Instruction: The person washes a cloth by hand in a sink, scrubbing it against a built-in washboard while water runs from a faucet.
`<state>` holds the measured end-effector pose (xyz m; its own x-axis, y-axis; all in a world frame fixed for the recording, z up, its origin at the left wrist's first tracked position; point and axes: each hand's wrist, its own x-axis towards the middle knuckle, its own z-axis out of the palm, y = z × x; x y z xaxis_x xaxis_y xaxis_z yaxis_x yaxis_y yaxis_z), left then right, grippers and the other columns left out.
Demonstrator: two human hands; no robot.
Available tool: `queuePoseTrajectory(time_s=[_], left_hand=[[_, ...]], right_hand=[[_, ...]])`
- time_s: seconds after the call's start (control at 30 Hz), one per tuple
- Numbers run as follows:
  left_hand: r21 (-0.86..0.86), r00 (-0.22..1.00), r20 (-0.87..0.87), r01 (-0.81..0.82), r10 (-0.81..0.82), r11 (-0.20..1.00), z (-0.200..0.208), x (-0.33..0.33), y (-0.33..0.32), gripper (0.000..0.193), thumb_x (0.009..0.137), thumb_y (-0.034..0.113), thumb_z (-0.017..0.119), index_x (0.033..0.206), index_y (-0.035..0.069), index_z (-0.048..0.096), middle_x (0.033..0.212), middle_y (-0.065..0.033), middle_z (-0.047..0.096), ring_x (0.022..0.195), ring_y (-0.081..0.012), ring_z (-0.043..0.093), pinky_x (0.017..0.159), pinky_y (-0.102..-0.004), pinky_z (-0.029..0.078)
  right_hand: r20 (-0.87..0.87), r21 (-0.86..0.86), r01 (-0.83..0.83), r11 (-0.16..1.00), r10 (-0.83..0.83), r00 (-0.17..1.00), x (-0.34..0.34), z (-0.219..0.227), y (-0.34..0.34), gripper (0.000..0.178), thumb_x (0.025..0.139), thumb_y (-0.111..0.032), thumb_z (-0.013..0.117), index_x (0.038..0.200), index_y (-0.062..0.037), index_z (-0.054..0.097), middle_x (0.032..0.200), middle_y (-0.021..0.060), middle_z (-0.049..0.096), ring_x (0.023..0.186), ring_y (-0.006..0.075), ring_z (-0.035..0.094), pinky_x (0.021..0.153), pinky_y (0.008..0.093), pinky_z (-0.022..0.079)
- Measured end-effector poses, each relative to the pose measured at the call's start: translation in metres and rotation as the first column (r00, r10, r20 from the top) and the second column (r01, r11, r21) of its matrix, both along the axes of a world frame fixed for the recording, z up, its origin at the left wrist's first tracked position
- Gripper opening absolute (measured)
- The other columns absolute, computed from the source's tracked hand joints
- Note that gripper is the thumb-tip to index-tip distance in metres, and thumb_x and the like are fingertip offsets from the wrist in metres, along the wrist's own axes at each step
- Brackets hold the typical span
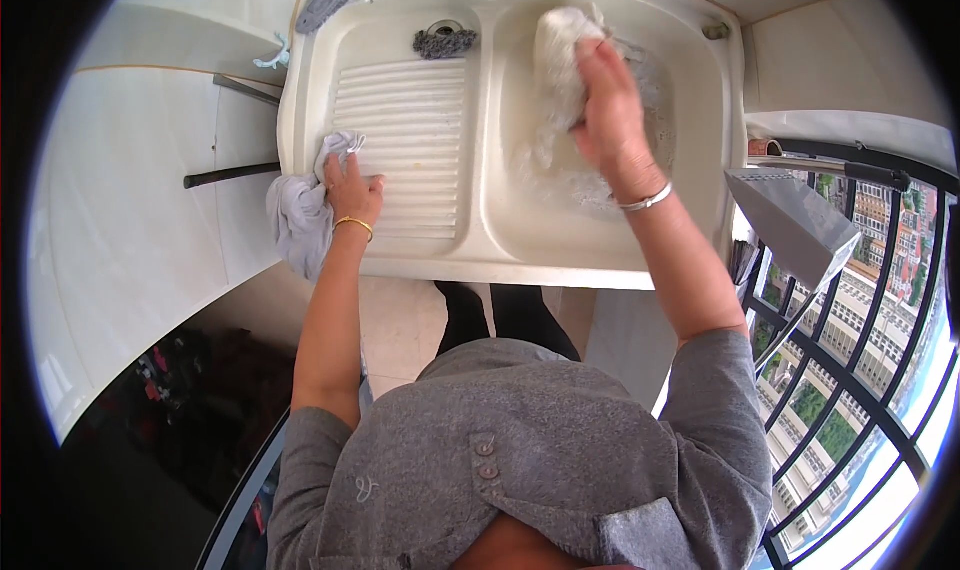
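Standing at a cream double sink [505,265], the person is seen from above, both forearms reaching out over the front rim. The right hand [608,100] is held over the right basin, its fingers [590,75] closed around a wet white cloth [556,55] that is lifted upright above the shallow, foamy water [560,170]; a thin silver bangle [645,200] is worn at that wrist. The left hand [352,192] is laid at the lower left corner of the ribbed washboard [410,145] moulded into the left basin, with its fingers curled onto a pale grey garment [300,220]; the garment is bunched under the hand and draped over the sink's left edge, hanging down outside it. A gold bangle [353,224] is worn at the left wrist. A dark grey scrub pad [445,42] is set at the top of the washboard, just below the drain [445,27]. A grey brush [325,3] is rested on the upper left corner of the rim. A pale tiled wall [140,190] is found to the left of the sink, with a dark bar [230,175] sticking out from beneath it. To the right, a grey dustpan-like scoop [800,225] is propped against black railings [850,370], through which tall buildings [870,280] are seen far below. A grey buttoned top [520,440] is worn by the person
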<state>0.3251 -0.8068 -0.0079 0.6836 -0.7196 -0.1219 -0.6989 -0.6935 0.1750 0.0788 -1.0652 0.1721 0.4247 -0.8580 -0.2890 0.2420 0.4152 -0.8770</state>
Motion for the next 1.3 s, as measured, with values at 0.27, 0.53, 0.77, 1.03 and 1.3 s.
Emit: queuePoseTrajectory(time_s=[0.27,0.53,0.77,1.03,1.3], left_hand=[[-0.18,0.985,0.062,0.17,-0.161,0.969,-0.016,-0.015,0.02,0.068,0.089,0.027,0.065,0.145,0.003,0.036,0.154,-0.0246,0.023,0.141,-0.0431,0.023,0.115,-0.0521,0.022],[-0.079,0.987,0.087,0.143,-0.136,0.987,-0.015,-0.015,0.021,0.069,0.092,0.028,0.06,0.148,0.004,0.03,0.157,-0.0226,0.015,0.144,-0.0414,0.015,0.115,-0.0548,0.015],[-0.058,0.989,0.089,0.122,-0.117,0.991,-0.016,-0.014,0.029,0.069,0.093,0.029,0.057,0.15,0.007,0.026,0.158,-0.0204,0.014,0.145,-0.0396,0.014,0.114,-0.0557,0.015],[-0.076,0.987,0.079,0.146,-0.14,0.986,-0.024,-0.015,0.015,0.069,0.093,0.032,0.057,0.15,0.006,0.028,0.158,-0.0228,0.014,0.145,-0.0422,0.012,0.115,-0.0555,0.013],[-0.062,0.991,0.075,0.113,-0.108,0.992,-0.021,-0.012,0.024,0.069,0.092,0.032,0.058,0.149,0.006,0.029,0.158,-0.0219,0.015,0.145,-0.0416,0.014,0.115,-0.0558,0.014]], right_hand=[[-0.975,-0.051,-0.902,0.429,0.175,0.138,-0.062,-0.213,0.022,0.031,0.089,-0.027,0.057,0.093,0.0041,0.06,0.095,0.0324,0.064,0.093,0.0413,0.065,0.082,0.0487,0.051],[-0.991,-0.066,-0.489,0.87,0.001,0.135,0.023,-0.287,0.014,0.037,0.084,-0.027,0.066,0.105,0.0022,0.058,0.102,0.0198,0.067,0.093,0.0374,0.066,0.083,0.0442,0.052],[0.052,0.404,-0.011,0.915,-0.011,0.999,-0.018,-0.147,-0.06,0.017,0.088,-0.018,0.057,0.097,-0.0062,0.063,0.088,0.0062,0.064,0.085,0.022,0.061,0.08,0.037,0.052],[0.046,-0.42,0.045,0.906,-0.028,0.999,-0.082,0.079,-0.096,0.044,0.096,-0.014,0.053,0.136,0.0005,0.042,0.123,0.0134,0.059,0.116,0.0242,0.058,0.101,0.0392,0.046],[-0.271,-0.242,-0.083,0.967,0.015,0.962,-0.149,-0.005,-0.069,0.048,0.083,0.007,0.049,0.131,-0.0003,0.049,0.122,0.0098,0.059,0.111,0.021,0.056,0.097,0.0303,0.044]])
